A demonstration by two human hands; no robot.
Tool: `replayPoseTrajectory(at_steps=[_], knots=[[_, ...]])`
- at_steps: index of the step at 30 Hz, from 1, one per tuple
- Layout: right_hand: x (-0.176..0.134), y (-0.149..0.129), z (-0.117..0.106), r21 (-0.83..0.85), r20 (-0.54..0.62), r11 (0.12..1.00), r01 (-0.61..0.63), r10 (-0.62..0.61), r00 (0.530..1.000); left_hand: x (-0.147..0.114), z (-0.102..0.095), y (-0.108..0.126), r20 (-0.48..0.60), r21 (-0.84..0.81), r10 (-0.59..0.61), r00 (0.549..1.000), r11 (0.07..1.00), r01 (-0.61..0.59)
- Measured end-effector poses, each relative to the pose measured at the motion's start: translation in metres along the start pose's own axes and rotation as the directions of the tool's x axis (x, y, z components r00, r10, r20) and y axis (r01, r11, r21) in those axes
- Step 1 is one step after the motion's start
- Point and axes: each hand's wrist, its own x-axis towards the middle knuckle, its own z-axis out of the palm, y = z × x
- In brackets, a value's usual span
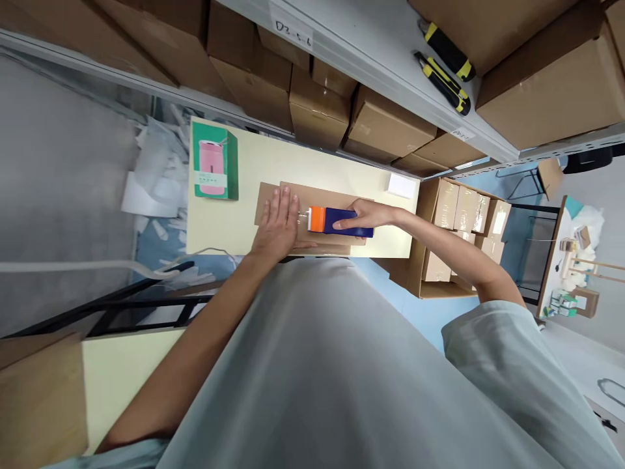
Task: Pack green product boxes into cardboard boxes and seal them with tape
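Observation:
My right hand [364, 215] is wrapped round a tape dispenser [336, 221] with a dark blue body and an orange toothed head. Its head points left and rests on or just above a flat piece of brown cardboard [317, 193], perhaps a folded box. A short shiny strip, apparently clear tape, shows on the cardboard between the dispenser and my left hand [277, 228]. That hand presses flat on the cardboard's left part, fingers stretched out and thumb spread to the right. The cardboard lies on a pale yellow table [244, 150] at my waist.
A green box [215, 163] with a pink picture stands on the table's left. A small white item [401, 185] lies at its right end. Past that, an open carton [424, 228] holds several brown boxes. Shelves ahead carry boxes and two utility knives [444, 81]. White scraps [161, 176] hang left.

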Motion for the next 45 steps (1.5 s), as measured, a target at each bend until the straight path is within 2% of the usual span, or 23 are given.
replayPoseTrajectory(at_steps=[4,8,14,18,22,27,32,35,38,42,45], knots=[[-0.017,0.013,-0.013,-0.010,0.041,0.998,-0.062,0.062,0.997,0.003,-0.001,0.005,0.009,0.002,-0.027,1.000,1.000,0.027],[-0.056,0.042,-0.031,0.045,0.081,0.988,-0.146,0.142,0.987,0.004,-0.002,0.006,0.026,0.038,-0.050,0.998,0.998,0.049],[-0.123,0.097,-0.050,0.051,0.028,0.970,-0.236,0.235,0.972,0.005,0.000,0.007,0.047,0.152,-0.058,0.997,0.987,0.050],[-0.141,0.123,-0.055,0.058,-0.017,0.970,-0.235,0.237,0.971,0.007,-0.001,0.010,0.067,0.208,-0.080,0.995,0.976,0.064],[-0.129,0.144,-0.055,0.027,-0.048,0.980,-0.199,0.201,0.979,0.009,-0.001,0.013,0.081,0.263,-0.106,0.991,0.961,0.081],[-0.096,0.162,-0.052,-0.020,-0.056,0.965,-0.261,0.259,0.964,0.011,0.003,0.009,0.078,0.308,-0.100,0.992,0.949,0.072],[-0.065,0.157,-0.043,-0.157,-0.084,0.941,-0.299,0.289,0.954,0.011,0.004,0.008,0.079,0.323,-0.084,0.993,0.945,0.055],[-0.055,0.146,-0.030,-0.277,-0.184,0.901,-0.334,0.292,0.939,0.011,0.004,0.008,0.078,0.309,-0.055,0.995,0.951,0.028],[-0.048,0.139,-0.008,-0.354,-0.318,0.844,-0.404,0.297,0.900,0.011,0.005,0.010,0.076,0.310,-0.041,0.996,0.951,0.016],[-0.042,0.139,0.025,-0.376,-0.450,0.756,-0.535,0.356,0.819,0.011,0.004,0.017,0.086,0.307,-0.060,0.995,0.951,0.031],[-0.049,0.141,0.045,-0.296,-0.501,0.769,-0.566,0.380,0.778,0.009,-0.001,0.025,0.095,0.330,-0.088,0.992,0.942,0.052]])
